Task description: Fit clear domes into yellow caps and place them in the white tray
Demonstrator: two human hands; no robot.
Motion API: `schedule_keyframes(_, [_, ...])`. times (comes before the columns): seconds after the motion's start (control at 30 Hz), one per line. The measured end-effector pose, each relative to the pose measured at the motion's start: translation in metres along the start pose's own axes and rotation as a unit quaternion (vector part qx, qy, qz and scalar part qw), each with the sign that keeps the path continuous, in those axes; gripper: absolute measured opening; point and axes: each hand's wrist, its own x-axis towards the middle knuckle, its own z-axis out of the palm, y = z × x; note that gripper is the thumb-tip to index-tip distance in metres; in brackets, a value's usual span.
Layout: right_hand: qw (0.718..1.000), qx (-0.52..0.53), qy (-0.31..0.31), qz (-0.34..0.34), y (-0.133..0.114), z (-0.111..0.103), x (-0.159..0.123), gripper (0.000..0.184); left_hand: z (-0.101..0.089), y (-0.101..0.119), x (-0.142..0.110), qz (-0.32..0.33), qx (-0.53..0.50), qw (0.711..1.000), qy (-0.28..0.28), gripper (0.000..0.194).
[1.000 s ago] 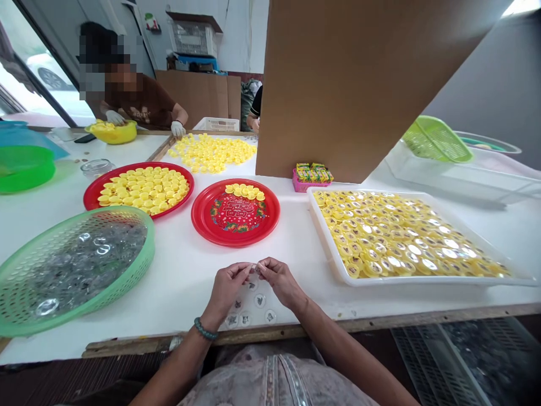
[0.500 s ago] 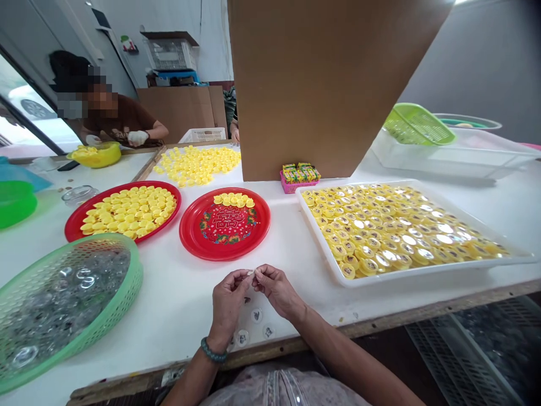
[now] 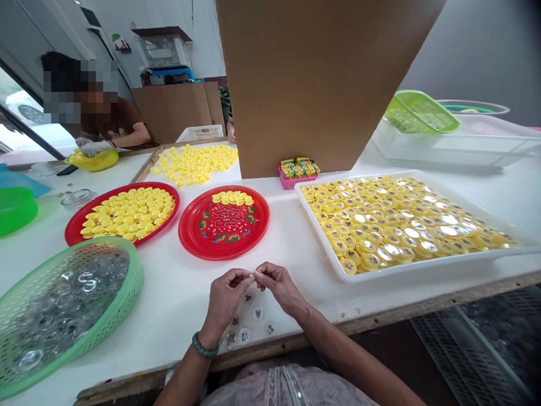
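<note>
My left hand [image 3: 230, 290] and my right hand [image 3: 276, 285] meet over the white table, fingertips pinched together on a tiny pale piece [image 3: 252, 276]. Its kind is too small and covered to make out. Below them on the table lie several clear round discs [image 3: 258, 313] with small dark pictures. Just beyond my hands is a red plate [image 3: 224, 248] with a floral pattern, holding a cluster of yellow cup-like pieces [image 3: 232, 198] along its far rim.
Left are a red tray [image 3: 74, 237] of yellow pieces and a green basket [image 3: 137, 270] of clear domes. Right is a white tray [image 3: 338, 269] of filled yellow pieces. A cardboard panel [image 3: 321, 84] stands behind a pink basket [image 3: 291, 183]. A gloved co-worker [image 3: 127, 121] sits far left.
My hands stay pinched together, almost unmoved. The view has shifted slightly. The co-worker's gloved hands have moved over to the yellow bowl.
</note>
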Motion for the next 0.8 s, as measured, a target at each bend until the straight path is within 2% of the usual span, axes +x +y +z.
schedule_keyframes(0.13, [0.999,0.037,0.014,-0.001,0.004,0.0,0.001,0.022,0.002,-0.003,-0.003,-0.015,-0.006,1.0,0.008,0.019])
schedule_keyframes(0.27, [0.991,0.131,0.028,0.013,0.004,0.0,0.001,0.021,0.011,-0.006,-0.006,-0.046,-0.086,0.995,0.006,0.02])
schedule_keyframes(0.43, [0.987,0.152,0.033,0.031,0.003,0.003,0.001,0.022,0.02,-0.008,-0.006,-0.069,-0.185,0.979,0.057,0.022])
schedule_keyframes(0.57, [0.998,0.06,0.026,0.025,0.004,0.002,0.0,0.023,0.015,-0.007,-0.002,-0.069,-0.209,0.973,0.069,0.023])
schedule_keyframes(0.63, [0.999,-0.023,0.037,-0.028,0.005,0.0,0.0,0.021,0.008,-0.006,0.001,-0.074,-0.211,0.974,0.04,0.022])
schedule_keyframes(0.7, [0.984,-0.13,0.029,-0.121,0.006,-0.001,-0.002,0.029,0.001,-0.005,0.005,-0.088,-0.21,0.974,-0.008,0.02])
schedule_keyframes(0.77, [0.952,-0.235,-0.015,-0.197,0.006,-0.002,-0.004,0.037,-0.007,-0.004,0.008,-0.106,-0.196,0.973,-0.058,0.017])
schedule_keyframes(0.8, [0.936,-0.278,-0.04,-0.215,0.006,-0.003,-0.006,0.037,-0.01,-0.004,0.009,-0.114,-0.184,0.973,-0.078,0.015])
